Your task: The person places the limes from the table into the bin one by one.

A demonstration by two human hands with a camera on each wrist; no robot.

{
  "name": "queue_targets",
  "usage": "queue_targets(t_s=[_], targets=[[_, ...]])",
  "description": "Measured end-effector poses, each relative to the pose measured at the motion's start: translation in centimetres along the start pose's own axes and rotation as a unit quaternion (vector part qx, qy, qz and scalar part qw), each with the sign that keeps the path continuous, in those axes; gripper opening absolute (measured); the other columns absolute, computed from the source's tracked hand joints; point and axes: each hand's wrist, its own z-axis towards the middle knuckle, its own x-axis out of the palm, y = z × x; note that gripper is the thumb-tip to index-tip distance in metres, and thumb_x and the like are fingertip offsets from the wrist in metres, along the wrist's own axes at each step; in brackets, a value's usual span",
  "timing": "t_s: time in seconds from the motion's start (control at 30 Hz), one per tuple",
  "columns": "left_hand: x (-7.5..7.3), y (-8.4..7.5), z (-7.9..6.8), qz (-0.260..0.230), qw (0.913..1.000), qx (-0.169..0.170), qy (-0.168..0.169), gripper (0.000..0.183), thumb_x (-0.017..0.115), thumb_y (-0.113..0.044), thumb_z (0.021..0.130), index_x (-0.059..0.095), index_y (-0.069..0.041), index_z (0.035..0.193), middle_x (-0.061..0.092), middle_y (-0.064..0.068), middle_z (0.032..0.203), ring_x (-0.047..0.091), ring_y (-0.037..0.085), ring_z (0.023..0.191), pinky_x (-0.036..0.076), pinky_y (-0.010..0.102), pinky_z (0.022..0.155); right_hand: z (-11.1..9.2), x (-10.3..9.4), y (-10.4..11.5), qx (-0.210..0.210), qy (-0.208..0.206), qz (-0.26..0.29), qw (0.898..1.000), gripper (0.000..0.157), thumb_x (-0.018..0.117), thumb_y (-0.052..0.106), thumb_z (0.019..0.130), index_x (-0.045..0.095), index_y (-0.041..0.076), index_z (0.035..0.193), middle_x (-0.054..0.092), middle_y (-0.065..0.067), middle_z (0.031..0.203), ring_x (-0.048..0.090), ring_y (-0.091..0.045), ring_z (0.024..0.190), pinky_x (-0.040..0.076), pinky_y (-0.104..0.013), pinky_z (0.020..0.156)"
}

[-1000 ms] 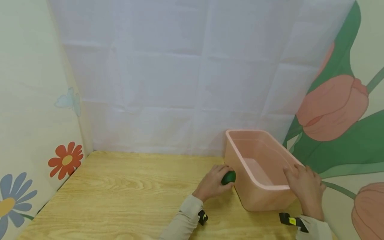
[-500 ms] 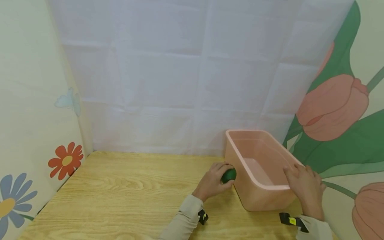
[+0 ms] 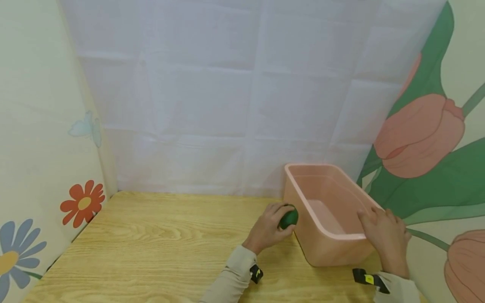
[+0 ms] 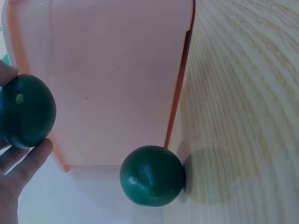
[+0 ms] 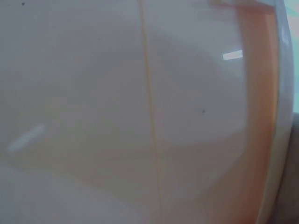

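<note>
My left hand [image 3: 268, 227] holds a dark green, glossy, round fruit like a lime [image 4: 30, 112] between thumb and fingers, just left of the pink plastic bin [image 3: 312, 227]. In the left wrist view this lime is off the table, with its pale stem spot showing. A second lime [image 4: 152, 176] sits on the table beside the bin; in the head view it is hidden. My right hand [image 3: 386, 237] grips the bin's rim at the near right corner. The right wrist view shows mostly the bin's pink wall [image 5: 93, 102], with a bit of hand at the right edge.
The light wood-grain table [image 3: 159, 244] spreads to the left. Behind it hangs a creased white cloth [image 3: 197, 105]. Flower-printed panels flank the left side and the right side, the right panel [image 3: 424, 139] close to the bin.
My left hand has raised the lime slightly beside the bin, its fingers shifting up a little. The right hand and the bin have stayed in place.
</note>
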Motion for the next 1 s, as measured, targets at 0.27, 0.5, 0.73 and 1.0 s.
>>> queue_targets(t_s=[0.27,0.5,0.73,1.0], targets=[[0.19,0.16,-0.06,-0.010,0.9999,0.004,-0.006,0.045,0.073,-0.027,0.092,0.062,-0.015,0.133,0.056,0.011,0.138,0.056,0.023,0.118,0.055,0.023,0.084,0.05,0.08,-0.12,0.001,0.001,-0.003,1.000,0.079,0.030,0.059,0.103,0.040,-0.011,0.140,0.025,-0.045,0.140,0.022,-0.072,0.121,0.024,-0.082,0.085],[0.02,0.05,0.11,-0.015,0.9997,0.013,-0.016,0.045,0.073,-0.026,0.092,0.063,-0.014,0.134,0.056,0.012,0.137,0.056,0.024,0.117,0.054,0.021,0.085,0.05,0.00,-0.03,0.003,0.003,-0.004,1.000,0.079,0.030,0.059,0.103,0.040,-0.011,0.140,0.025,-0.045,0.141,0.021,-0.072,0.122,0.023,-0.082,0.086],[-0.39,-0.23,0.54,-0.024,0.9986,0.024,-0.041,0.053,0.077,-0.022,0.088,0.058,-0.005,0.134,0.059,0.015,0.134,0.057,0.026,0.119,0.054,0.023,0.089,0.05,-0.11,0.20,0.007,0.006,-0.002,1.000,0.078,0.030,0.058,0.103,0.039,-0.010,0.140,0.024,-0.045,0.141,0.020,-0.071,0.124,0.023,-0.081,0.086],[-0.50,-0.54,0.82,-0.038,0.9973,0.029,-0.056,0.050,0.078,-0.020,0.087,0.057,-0.002,0.129,0.060,0.015,0.130,0.059,0.025,0.116,0.052,0.021,0.091,0.15,-0.22,0.15,0.010,0.017,-0.006,1.000,0.082,0.028,0.061,0.102,0.040,-0.011,0.139,0.028,-0.044,0.138,0.022,-0.072,0.121,0.025,-0.080,0.084]])
